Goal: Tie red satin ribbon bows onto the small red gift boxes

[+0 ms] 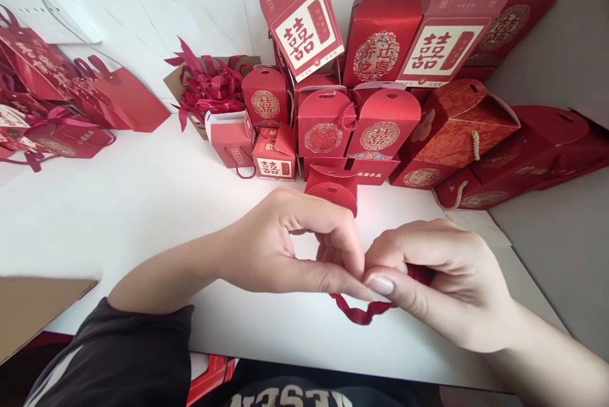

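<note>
A dark red ribbon (358, 314) hangs in a loop below my two hands, above the white table. My left hand (304, 248) pinches with thumb and forefinger, its tips meeting those of the other hand. My right hand (442, 280) is closed, with thumb and forefinger pressed together and part of the ribbon bunched behind its fingers. The exact spot where the fingertips grip is hidden. Just beyond the hands stands a small red gift box (332, 191).
Several red gift boxes (383, 122) are stacked against the tiled wall. A cardboard box (195, 122) overflows with red ribbons (214, 85). Red gift bags (118, 96) lie at the far left of the white table (118, 204). A cardboard piece (42, 305) lies at the near left.
</note>
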